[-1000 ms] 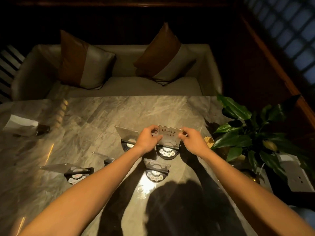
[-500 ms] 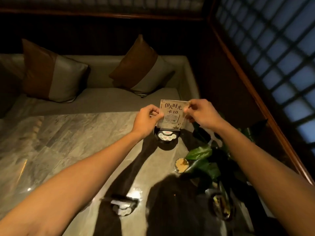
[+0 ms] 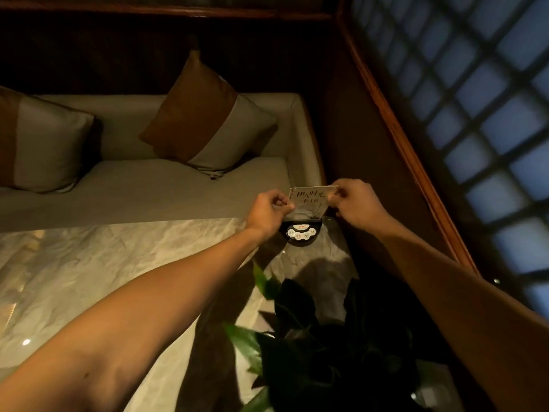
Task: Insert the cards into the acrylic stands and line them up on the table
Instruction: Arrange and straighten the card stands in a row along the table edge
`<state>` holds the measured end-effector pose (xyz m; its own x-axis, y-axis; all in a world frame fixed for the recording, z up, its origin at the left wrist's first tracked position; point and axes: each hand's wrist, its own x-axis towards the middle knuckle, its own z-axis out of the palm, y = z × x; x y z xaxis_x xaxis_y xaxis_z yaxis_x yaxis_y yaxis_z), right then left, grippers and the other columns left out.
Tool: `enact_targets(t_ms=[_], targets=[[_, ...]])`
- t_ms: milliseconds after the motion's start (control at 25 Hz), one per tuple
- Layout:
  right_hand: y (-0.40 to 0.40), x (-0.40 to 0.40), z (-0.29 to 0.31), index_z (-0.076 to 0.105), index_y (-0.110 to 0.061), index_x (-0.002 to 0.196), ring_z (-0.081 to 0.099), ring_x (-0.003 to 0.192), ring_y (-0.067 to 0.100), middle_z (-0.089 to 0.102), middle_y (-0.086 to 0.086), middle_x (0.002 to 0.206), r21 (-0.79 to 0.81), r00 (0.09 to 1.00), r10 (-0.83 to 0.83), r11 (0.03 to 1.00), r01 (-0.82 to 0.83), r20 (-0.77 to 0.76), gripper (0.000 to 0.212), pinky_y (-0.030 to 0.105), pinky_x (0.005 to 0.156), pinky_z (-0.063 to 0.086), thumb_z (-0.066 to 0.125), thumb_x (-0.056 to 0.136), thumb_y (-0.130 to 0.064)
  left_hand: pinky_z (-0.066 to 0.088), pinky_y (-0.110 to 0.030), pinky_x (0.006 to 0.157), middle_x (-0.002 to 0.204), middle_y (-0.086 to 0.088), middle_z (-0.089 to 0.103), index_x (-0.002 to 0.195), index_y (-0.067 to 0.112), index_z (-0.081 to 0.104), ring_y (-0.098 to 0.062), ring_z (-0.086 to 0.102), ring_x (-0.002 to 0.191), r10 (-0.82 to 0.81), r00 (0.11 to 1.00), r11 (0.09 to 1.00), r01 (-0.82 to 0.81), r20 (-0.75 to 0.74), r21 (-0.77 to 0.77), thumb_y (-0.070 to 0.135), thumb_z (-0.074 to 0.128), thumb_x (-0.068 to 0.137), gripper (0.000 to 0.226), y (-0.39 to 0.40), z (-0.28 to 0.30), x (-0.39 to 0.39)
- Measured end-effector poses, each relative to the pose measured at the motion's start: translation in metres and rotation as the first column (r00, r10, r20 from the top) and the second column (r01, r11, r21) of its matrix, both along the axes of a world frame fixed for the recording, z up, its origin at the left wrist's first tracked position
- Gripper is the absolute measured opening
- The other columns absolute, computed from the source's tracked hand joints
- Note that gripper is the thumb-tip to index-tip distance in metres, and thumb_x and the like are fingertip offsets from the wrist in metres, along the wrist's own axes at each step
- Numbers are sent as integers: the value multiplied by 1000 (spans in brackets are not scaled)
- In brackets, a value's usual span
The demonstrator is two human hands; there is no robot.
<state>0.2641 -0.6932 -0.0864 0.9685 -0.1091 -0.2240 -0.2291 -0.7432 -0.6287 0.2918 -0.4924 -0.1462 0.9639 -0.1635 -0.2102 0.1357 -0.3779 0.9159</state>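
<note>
Here a plant (image 3: 312,337) stands before the hand-held acrylic stand (image 3: 309,203).

This looks like a booth in a restaurant or lounge, though the dim light makes that a fair guess only. Beyond the left hand (image 3: 269,211) and right hand (image 3: 355,203) runs a pale upholstered bench seat (image 3: 142,185) with two brown-and-cream cushions (image 3: 208,114) leaning on its back, set against dark wood panelling (image 3: 148,49). Under the forearms lies a polished marble table (image 3: 89,278). Between the hands stands an acrylic stand (image 3: 309,200) carrying a printed card with a table number, on a black base with call buttons (image 3: 300,233). To the right of the right hand a wood-framed lattice window (image 3: 475,114) rises. Nearer than the hands sits a leafy potted plant (image 3: 312,352).
</note>
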Motion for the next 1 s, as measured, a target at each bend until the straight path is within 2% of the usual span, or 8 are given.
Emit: enact_targets(t_ms=[160,360,440,520,680,760,880,1000], targets=[[-16,5,-28,66,-18,108,67,100,18,70,4,114,-20,997,-38,999,37,-60,14,33,83,60,53,103,-17,55,-39,79,79,0,63,74,21,61,-18,63,81,-32,999,997,32,-11,64,11,75,83,19,-13,-28,11],[-20,1,-44,64,-18,116,65,96,16,68,3,112,-24,990,-89,996,87,-109,19,26,77,56,53,101,-11,54,-38,80,80,0,63,77,22,62,-16,61,80,-66,997,994,69,-30,91,11,74,84,18,-18,-39,7],[-18,0,-45,62,-16,118,64,105,18,67,3,119,-22,987,-77,997,75,-139,22,20,76,53,54,100,-7,54,-34,83,91,-2,68,92,14,69,-16,64,89,-96,994,990,101,-49,104,12,73,85,8,-13,-35,8],[-13,-5,-39,58,-15,126,62,113,20,66,3,122,3,980,-58,998,60,-188,30,14,73,47,56,98,-3,51,-26,84,103,-2,69,110,11,68,-16,64,99,-146,988,977,153,-56,149,13,71,87,23,0,-24,6],[-1,-15,-13,61,-11,123,67,105,22,70,6,117,-63,977,-86,995,75,-195,30,22,72,49,65,93,-10,44,-12,71,99,-3,63,114,2,67,-13,59,90,-157,984,979,166,-80,122,8,64,92,23,44,13,-12],[13,-22,12,59,-12,123,66,103,23,69,9,120,-144,984,-77,988,54,-158,29,29,76,54,64,95,-14,46,-16,73,94,-4,63,115,4,67,-12,58,86,-168,982,978,176,-81,107,13,67,91,25,70,35,-30],[54,-45,52,52,-10,137,63,116,31,62,15,133,-190,998,-63,980,61,-2,42,45,95,55,60,96,-15,49,-26,81,99,-2,68,114,12,69,-13,63,90,-242,967,959,250,-79,136,22,71,88,28,117,62,-67],[120,-87,81,52,-14,143,59,125,25,60,9,138,-58,992,33,998,-26,124,49,35,101,48,64,97,-24,51,-26,86,111,1,69,117,15,69,-10,65,98,-267,962,955,273,-58,119,28,75,84,35,165,80,-112]])
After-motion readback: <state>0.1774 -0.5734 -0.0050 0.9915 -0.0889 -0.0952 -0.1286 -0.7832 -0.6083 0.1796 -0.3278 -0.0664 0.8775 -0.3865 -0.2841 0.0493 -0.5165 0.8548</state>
